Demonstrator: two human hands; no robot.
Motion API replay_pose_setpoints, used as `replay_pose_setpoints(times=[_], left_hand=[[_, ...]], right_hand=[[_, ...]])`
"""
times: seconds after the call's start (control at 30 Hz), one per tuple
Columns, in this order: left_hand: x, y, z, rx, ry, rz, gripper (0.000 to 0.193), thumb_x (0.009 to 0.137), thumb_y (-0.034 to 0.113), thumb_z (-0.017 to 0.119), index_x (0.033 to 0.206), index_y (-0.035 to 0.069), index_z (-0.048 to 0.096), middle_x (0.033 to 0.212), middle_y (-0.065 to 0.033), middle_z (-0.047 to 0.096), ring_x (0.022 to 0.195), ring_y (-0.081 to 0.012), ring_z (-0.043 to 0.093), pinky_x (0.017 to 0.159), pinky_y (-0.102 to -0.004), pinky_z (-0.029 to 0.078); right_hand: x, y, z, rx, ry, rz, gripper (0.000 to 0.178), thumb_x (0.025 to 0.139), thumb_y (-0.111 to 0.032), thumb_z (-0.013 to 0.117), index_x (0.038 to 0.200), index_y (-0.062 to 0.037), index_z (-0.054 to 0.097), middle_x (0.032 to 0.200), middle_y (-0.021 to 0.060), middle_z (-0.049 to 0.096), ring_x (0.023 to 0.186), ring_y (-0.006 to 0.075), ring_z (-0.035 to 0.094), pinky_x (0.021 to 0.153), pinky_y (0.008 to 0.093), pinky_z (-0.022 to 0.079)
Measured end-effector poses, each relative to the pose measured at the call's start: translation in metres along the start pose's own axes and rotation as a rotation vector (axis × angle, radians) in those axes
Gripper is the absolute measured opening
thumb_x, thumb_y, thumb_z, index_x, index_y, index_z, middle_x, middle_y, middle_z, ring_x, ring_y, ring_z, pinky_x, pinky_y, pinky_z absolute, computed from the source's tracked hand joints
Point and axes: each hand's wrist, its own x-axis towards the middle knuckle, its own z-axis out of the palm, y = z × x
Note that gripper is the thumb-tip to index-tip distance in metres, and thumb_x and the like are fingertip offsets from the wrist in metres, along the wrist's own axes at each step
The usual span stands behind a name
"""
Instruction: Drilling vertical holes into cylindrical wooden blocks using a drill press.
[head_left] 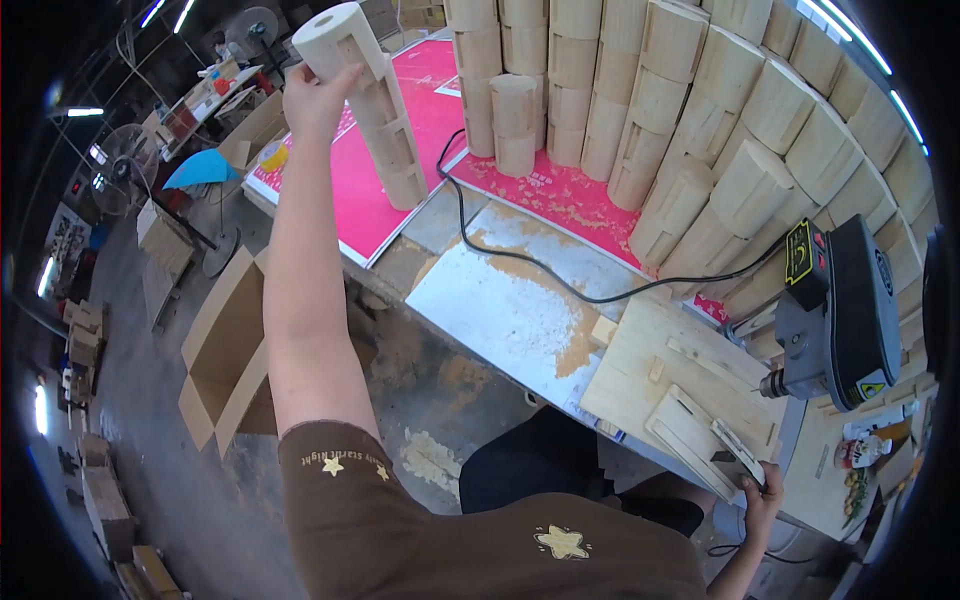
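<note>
My left arm is stretched far out to the left. My left hand point(322, 98) grips the topmost pale wooden cylinder point(345, 40), which has a cut-out in its side. That cylinder tops a leaning column of similar cylinders point(388, 150) on the pink sheet. Low on the right, my right hand point(762, 497) is closed on the near end of a narrow wooden piece point(738, 452). It lies beside a wooden jig point(690, 435) on a plywood board point(640, 375). Above this board stands a dark drill press point(845, 310), its chuck point(775, 384) pointing at the board.
Tall stacks of wooden cylinders point(650, 120) line the back and right of the bench. A black cable point(560, 280) crosses the dusty white sheet point(490, 300). Pink sheets point(425, 100) cover the far bench. An open cardboard box point(225, 350) and a fan point(128, 165) stand at the left.
</note>
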Motion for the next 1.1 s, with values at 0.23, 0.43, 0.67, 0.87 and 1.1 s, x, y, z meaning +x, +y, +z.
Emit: replay_pose_setpoints(times=[0.23,0.43,0.67,0.87,1.1], left_hand=[[0.064,-0.016,0.035,0.211,-0.036,-0.115,0.078,0.054,0.044,0.08,0.109,-0.007,0.058,0.103,-0.0185,0.065,0.094,-0.0269,0.064,0.083,-0.0346,0.049],[0.064,-0.033,0.047,0.288,-0.033,-0.135,0.078,0.055,0.044,0.08,0.109,-0.007,0.058,0.104,-0.0188,0.064,0.097,-0.0268,0.063,0.085,-0.0349,0.048],[0.066,-0.036,0.047,0.272,-0.063,-0.117,0.083,0.054,0.045,0.08,0.113,-0.008,0.054,0.104,-0.0197,0.063,0.095,-0.0281,0.063,0.085,-0.0353,0.048],[0.038,-0.028,0.049,0.246,0.151,0.068,0.1,0.056,0.044,0.084,0.126,-0.012,0.04,0.125,-0.0263,0.049,0.113,-0.0313,0.051,0.095,-0.0368,0.042],[-0.098,-0.124,0.068,0.187,-0.104,-0.286,0.117,0.047,0.04,0.085,0.137,-0.006,0.025,0.133,-0.0298,0.034,0.126,-0.0401,0.035,0.103,-0.0452,0.033]], right_hand=[[-0.005,0.005,0.0,0.009,0.029,0.076,0.026,0.067,0.002,0.067,0.091,-0.0006,0.058,0.082,0.0036,0.051,0.077,0.014,0.047,0.069,0.0244,0.038],[-0.006,-0.003,0.001,-0.095,0.047,0.083,0.026,0.067,0.001,0.068,0.091,-0.0003,0.058,0.081,0.0046,0.051,0.078,0.015,0.047,0.071,0.025,0.037],[-0.007,-0.001,0.0,-0.113,0.026,0.065,0.025,0.07,-0.002,0.068,0.093,0.0,0.057,0.084,0.0055,0.051,0.079,0.0166,0.048,0.074,0.0261,0.038],[-0.006,0.001,0.0,-0.099,0.034,0.117,0.024,0.073,-0.003,0.067,0.094,0.0003,0.057,0.085,0.0048,0.051,0.081,0.016,0.048,0.076,0.026,0.038],[-0.009,0.007,-0.004,-0.056,0.019,0.116,0.028,0.074,0.0,0.063,0.101,0.0009,0.057,0.095,0.0061,0.051,0.089,0.0175,0.049,0.083,0.0264,0.038]])
